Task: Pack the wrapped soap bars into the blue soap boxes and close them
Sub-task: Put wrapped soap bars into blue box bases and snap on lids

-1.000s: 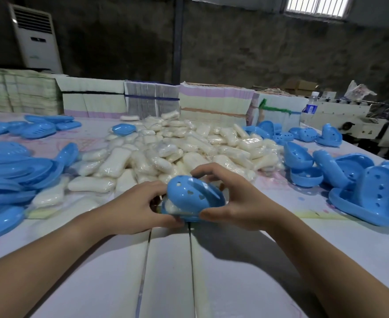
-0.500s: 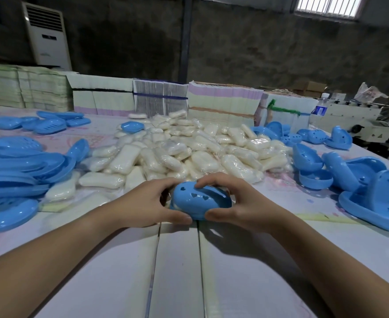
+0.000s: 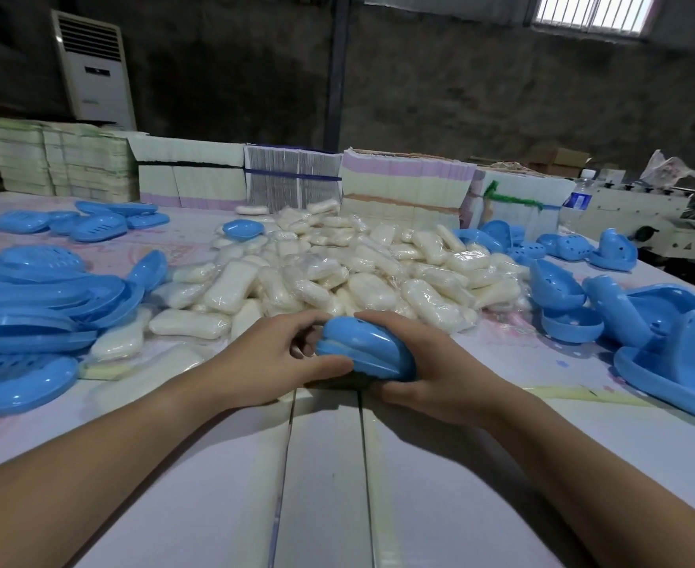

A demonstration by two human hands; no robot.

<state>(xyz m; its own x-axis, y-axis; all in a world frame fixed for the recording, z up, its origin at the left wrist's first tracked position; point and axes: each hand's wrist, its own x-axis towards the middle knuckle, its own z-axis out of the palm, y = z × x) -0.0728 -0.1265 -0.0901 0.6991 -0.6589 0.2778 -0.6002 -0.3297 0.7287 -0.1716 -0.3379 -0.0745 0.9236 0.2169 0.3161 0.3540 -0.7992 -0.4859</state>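
At the near edge of the white, seamed work table (image 3: 325, 485), two bare forearms reach in from the bottom corners and meet on one glossy blue oval plastic soap box (image 3: 368, 352), its two halves brought together with only a thin seam showing along its side. The left hand (image 3: 272, 362) grips the box's left end, thumb laid along its near lower edge and fingers curled over the far side; the right hand (image 3: 423, 371) wraps the right end, fingers curved over the top and thumb tucked beneath. The box sits low over the table, tilted down toward the right; whether it touches the surface I cannot tell. Just behind the hands spreads a broad heap of cream-white soap bars in clear plastic wrap (image 3: 337, 276). Left of the heap lie nested stacks of blue oval box halves (image 3: 38, 309), with a smaller cluster (image 3: 91, 223) farther back. On the right sit more blue halves with round holes (image 3: 665, 346), some standing on edge. Along the far edge of the table stand bundled stacks of flat pale cartons (image 3: 403, 190), and against the dark wall beyond rises a white floor-standing air conditioner (image 3: 94, 71)
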